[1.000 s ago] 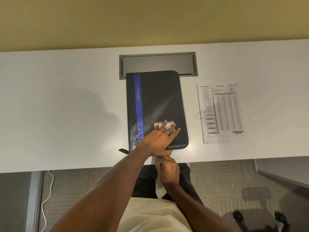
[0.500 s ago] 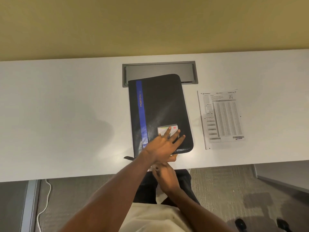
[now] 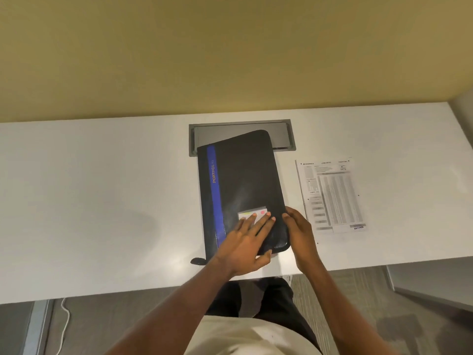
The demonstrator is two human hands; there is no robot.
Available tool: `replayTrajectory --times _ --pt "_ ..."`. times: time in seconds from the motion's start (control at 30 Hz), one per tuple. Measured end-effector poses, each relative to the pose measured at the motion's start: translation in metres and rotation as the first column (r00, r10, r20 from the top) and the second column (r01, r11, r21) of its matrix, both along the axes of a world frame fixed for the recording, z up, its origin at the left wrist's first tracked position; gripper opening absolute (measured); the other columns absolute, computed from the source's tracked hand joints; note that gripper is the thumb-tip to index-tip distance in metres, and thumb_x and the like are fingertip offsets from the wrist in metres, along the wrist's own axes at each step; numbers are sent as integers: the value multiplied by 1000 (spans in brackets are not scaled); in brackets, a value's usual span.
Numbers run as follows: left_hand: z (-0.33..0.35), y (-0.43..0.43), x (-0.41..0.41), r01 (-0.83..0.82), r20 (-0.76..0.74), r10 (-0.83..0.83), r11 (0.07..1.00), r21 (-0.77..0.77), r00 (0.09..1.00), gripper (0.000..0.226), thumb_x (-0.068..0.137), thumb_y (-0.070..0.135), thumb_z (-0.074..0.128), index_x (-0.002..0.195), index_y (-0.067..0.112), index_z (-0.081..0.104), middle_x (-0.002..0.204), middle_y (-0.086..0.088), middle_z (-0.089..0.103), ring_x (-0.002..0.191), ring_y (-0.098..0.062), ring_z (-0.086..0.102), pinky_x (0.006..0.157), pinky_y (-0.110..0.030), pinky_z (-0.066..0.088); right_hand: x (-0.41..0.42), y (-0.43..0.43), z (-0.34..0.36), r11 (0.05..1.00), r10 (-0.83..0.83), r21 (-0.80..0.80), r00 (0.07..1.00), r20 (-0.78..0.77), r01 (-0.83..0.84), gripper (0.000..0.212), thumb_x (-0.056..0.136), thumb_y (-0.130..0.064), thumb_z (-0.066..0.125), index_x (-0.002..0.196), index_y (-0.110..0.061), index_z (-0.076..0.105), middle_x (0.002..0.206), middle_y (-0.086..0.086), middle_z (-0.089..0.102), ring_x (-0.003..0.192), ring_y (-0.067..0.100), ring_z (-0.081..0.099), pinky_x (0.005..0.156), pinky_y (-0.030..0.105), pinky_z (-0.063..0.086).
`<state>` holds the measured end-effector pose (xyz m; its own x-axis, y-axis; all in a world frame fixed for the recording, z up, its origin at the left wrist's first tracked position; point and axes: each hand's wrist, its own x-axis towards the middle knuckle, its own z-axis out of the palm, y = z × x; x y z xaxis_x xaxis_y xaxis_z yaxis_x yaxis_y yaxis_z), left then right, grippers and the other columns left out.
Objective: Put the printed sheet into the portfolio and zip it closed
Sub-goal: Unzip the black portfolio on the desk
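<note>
- The right grip is being brought up from under the table edge, where it was a second ago, to the right edge of the portfolio, by its near corner
- Its fingers are being curled against that edge; whether anything is being pinched cannot be told
- The portfolio is still being pressed flat by the left grip, fingers spread wide on the cover and nothing held, and it is being turned slightly askew
- The sheet is being left untouched on the table, just right of the portfolio
- The portfolio looks zipped, its pull lying at the near left corner, so opening is judged to be only now being started
</note>
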<state>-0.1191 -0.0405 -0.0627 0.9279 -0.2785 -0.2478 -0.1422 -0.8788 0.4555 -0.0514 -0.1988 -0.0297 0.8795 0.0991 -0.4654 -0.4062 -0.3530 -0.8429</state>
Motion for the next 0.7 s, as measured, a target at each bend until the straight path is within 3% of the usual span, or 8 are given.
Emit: replayTrajectory --times 0.1,0.17,0.23,0.33,0.4,0.5,0.6,0.7 --pt "25 9 19 -304 55 325 923 -238 944 72 102 52 41 163 30 11 172 9 -3 159 -20 2 127 -51 18 -14 11 13 994 81 -80 984 156 -69 28 104 -28 54 131 -34 55 122 -29 58 109 -11 60 83 5 50" --pt "51 19 38 -450 64 506 812 -372 860 70 103 53 42 163 34 11 171 13 -8 158 -17 5 118 -38 25 -28 28 25 993 108 -68 973 204 -96 33 102 -29 57 134 -37 53 121 -36 53 106 -20 57 78 1 47" --pt "75 33 53 -503 83 595 739 -448 799 71 104 53 43 163 36 8 172 10 -8 155 -14 13 111 -34 34 -41 47 37 988 150 -58 951 269 -140 38 100 -33 59 137 -37 53 125 -37 54 111 -13 58 81 4 49" --pt "100 55 66 -517 116 631 715 -471 767 74 104 45 50 162 41 5 173 4 -3 157 -19 12 114 -42 37 -56 75 54 961 263 -21 892 368 -275 37 103 -29 55 139 -28 52 129 -23 60 114 4 61 90 17 53" --pt "107 69 67 -548 126 644 724 -419 754 72 104 34 55 162 37 14 172 1 3 155 -23 23 111 -32 33 -61 88 63 930 341 -14 844 414 -368 29 106 -25 49 135 -24 54 126 -16 61 113 8 61 94 25 53" --pt "114 90 59 -615 114 695 690 -381 710 64 102 11 56 159 21 31 170 -5 20 150 -24 34 111 -23 27 -59 102 58 906 386 -10 817 427 -423 30 108 -25 43 136 -25 54 130 -14 59 116 7 60 97 25 50" --pt "119 110 49 -597 144 691 695 -400 708 60 99 0 56 155 11 38 162 -10 38 146 -25 40 119 -29 28 -46 109 22 897 442 -203 815 374 -393 39 104 -31 50 143 -29 46 146 -12 49 125 6 53 104 32 51" --pt "118 134 36 -592 185 697 696 -406 692 62 95 -3 58 153 10 43 154 -9 43 131 -12 49 110 -19 36 -26 113 -22 766 582 -486 775 244 -421 58 99 -36 58 152 -24 36 163 -1 30 145 19 37 113 37 45"
